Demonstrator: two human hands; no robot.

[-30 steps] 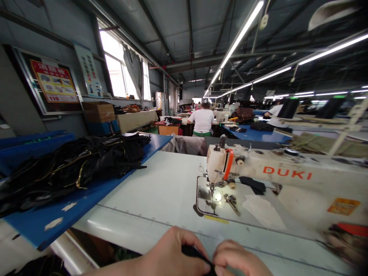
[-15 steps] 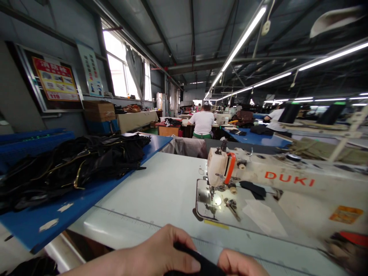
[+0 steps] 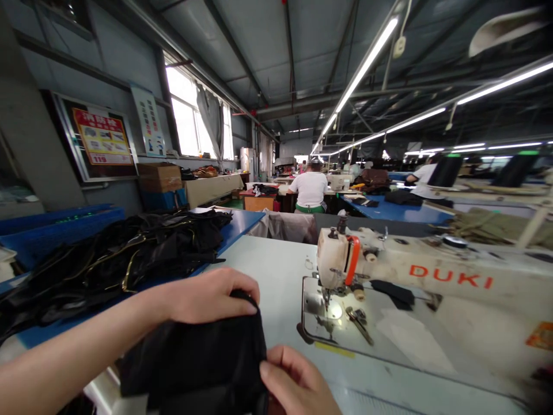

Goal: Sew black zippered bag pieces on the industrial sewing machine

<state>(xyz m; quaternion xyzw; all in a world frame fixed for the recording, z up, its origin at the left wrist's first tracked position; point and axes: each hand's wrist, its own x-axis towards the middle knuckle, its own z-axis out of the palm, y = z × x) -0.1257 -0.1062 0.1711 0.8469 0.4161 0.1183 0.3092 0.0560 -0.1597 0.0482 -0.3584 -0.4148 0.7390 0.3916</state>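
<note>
A black fabric piece (image 3: 203, 363) hangs between my two hands, over the front edge of the pale worktable (image 3: 268, 262). My left hand (image 3: 216, 297) pinches its upper corner, thumb on the near face and fingers behind. Lower on the right, my right hand (image 3: 296, 380) grips the side edge between thumb and fingers. Part of the fabric runs out of view at the bottom. To the right of my hands stands a sewing machine (image 3: 432, 271), its needle area lit. A small dark fabric piece (image 3: 395, 294) lies behind the needle.
On the blue table (image 3: 246, 222) at left lies a heap of black pieces (image 3: 142, 253) with gold-coloured zips. A blue crate (image 3: 60, 227) stands behind it. Metal attachment parts (image 3: 358, 323) and white paper (image 3: 415, 340) lie by the needle. A person in white (image 3: 310, 190) sits ahead.
Both hands have come up and left, lifting the black fabric so that much more of it shows. The view has shifted slightly left.
</note>
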